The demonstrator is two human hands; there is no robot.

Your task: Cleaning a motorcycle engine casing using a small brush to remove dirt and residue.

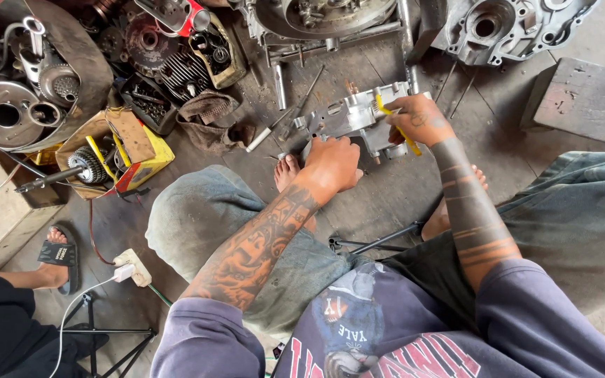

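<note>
Bracing the grey metal engine casing (355,119) on the floor before your knees, your left hand (330,164) presses its near edge, fingers curled; your right hand (418,119) grips a yellow-handled brush (397,126) against its right side; beyond it, a larger engine case (505,28).

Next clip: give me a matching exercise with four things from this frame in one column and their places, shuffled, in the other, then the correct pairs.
Things:
1. yellow-handled brush
2. metal engine casing
3. cardboard box
4. white power strip

Places:
A. floor, by the person's left knee
B. in the right hand
C. under the left hand
D. left of the brown rag

Pairs: 1-B, 2-C, 3-D, 4-A
</note>
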